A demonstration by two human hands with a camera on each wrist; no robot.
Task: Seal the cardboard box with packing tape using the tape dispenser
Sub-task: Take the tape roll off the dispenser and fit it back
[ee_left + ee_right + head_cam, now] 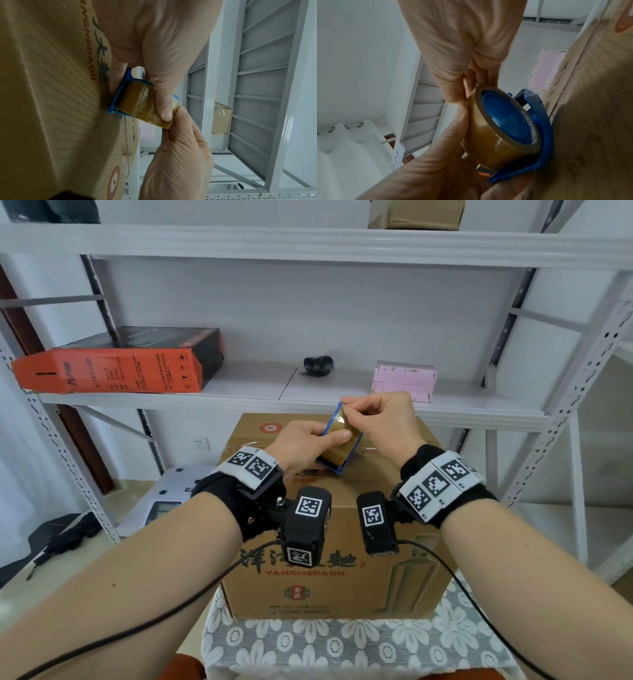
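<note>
The head camera looked forward and down from above both forearms toward the shelving (308, 392). Each wrist camera looked along its hand, very close (rolled sideways). All three views shared the tape dispenser (339, 440) over the cardboard box (335, 577).

Box (337, 583) top mostly hidden behind both hands and wrist cameras. Dispenser (343, 465) half covered by the left hand (301, 445). Tape (137, 102) end hidden under right hand (383, 422) fingertips. Top shelf box (421, 213) cut off by the edge. Small print on the orange box (120, 371) too tiny to read.
</note>
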